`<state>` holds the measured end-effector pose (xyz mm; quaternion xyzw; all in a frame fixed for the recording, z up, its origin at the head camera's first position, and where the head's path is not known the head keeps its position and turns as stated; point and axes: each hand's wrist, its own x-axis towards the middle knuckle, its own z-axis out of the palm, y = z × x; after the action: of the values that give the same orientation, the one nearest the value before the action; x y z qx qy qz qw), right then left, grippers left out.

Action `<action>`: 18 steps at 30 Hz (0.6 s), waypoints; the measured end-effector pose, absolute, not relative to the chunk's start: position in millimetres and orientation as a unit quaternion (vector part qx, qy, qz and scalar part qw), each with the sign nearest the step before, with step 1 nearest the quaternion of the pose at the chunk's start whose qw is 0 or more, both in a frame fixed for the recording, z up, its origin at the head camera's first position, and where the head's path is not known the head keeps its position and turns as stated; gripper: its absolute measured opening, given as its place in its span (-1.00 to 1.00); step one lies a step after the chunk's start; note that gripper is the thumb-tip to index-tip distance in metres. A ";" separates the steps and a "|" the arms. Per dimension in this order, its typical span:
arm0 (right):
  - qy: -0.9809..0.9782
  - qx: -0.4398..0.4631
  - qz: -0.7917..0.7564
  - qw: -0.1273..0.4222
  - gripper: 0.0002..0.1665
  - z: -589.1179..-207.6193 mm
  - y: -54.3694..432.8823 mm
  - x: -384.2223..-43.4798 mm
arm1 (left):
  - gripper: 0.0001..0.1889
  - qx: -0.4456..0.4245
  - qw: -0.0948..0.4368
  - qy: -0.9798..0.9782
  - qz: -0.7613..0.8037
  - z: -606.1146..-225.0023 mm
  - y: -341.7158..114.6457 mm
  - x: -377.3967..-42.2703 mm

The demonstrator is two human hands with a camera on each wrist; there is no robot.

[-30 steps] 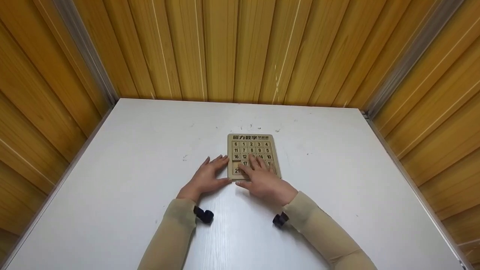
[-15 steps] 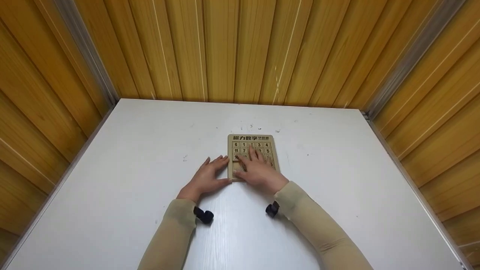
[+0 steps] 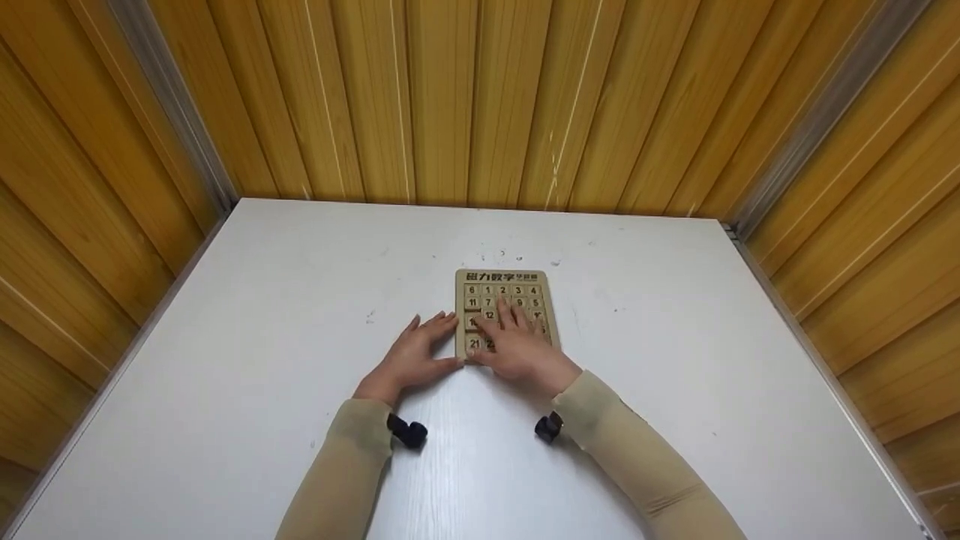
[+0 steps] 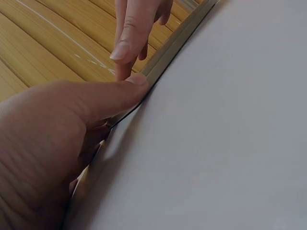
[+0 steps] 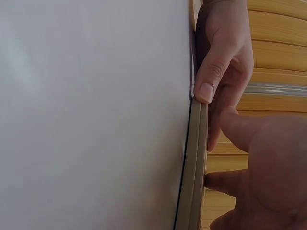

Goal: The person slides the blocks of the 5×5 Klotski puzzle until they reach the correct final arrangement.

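A wooden number slide puzzle (image 3: pixel 501 277) lies on the white table in the head view, its numbered tiles in rows. My left hand (image 3: pixel 411 354) rests beside its left side, fingertips against that edge and thumb at the near-left corner; the left wrist view shows the thumb (image 4: pixel 112 98) pressing the rim. Over the lower right of the puzzle spreads my right hand (image 3: pixel 521 351), which hides several tiles. One of its fingertips touches a tile (image 3: pixel 473 323) in the left column, with a dark gap above that tile. The 21 tile (image 3: pixel 474 344) sits below it.
The white table (image 3: pixel 262 300) extends on all sides of the puzzle, with small dark marks beyond it. Wood-look panel walls (image 3: pixel 442 97) stand at the back and both sides. Each wrist carries a small black camera (image 3: pixel 409 432).
My right hand went up the board, then slightly back toward me. The left-column tile under its fingertip slid down toward the 21, leaving a gap above. My left hand stayed put.
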<state>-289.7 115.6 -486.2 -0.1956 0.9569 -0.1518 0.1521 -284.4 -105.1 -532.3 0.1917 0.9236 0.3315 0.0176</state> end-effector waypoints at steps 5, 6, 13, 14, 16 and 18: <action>0.955 -0.203 -0.153 0.153 -0.05 -486.5 117.4 -283.6 | -0.17 0.198 0.016 0.921 0.334 -532.8 -106.4 -284.1; 0.954 -0.205 -0.153 0.154 -0.05 -486.3 117.8 -282.5 | -0.17 0.197 0.017 0.921 0.335 -532.8 -106.5 -284.1; 0.954 -0.214 -0.138 0.156 -0.08 -484.6 119.0 -278.7 | -0.18 0.195 0.018 0.919 0.342 -531.7 -106.1 -284.4; 0.954 -0.213 -0.140 0.157 -0.08 -484.1 119.1 -278.8 | -0.18 0.194 0.019 0.920 0.341 -531.7 -106.0 -284.5; 0.954 -0.209 -0.148 0.159 -0.07 -482.8 119.3 -279.5 | -0.17 0.191 0.021 0.921 0.339 -532.0 -105.7 -284.7; 0.953 -0.204 -0.158 0.160 -0.06 -481.3 119.3 -280.8 | -0.16 0.191 0.021 0.921 0.338 -532.4 -105.7 -284.7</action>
<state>-280.8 119.3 -481.3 -0.2035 0.9530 -0.1580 0.1596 -284.7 -105.7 -532.4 0.1908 0.9215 0.3377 0.0211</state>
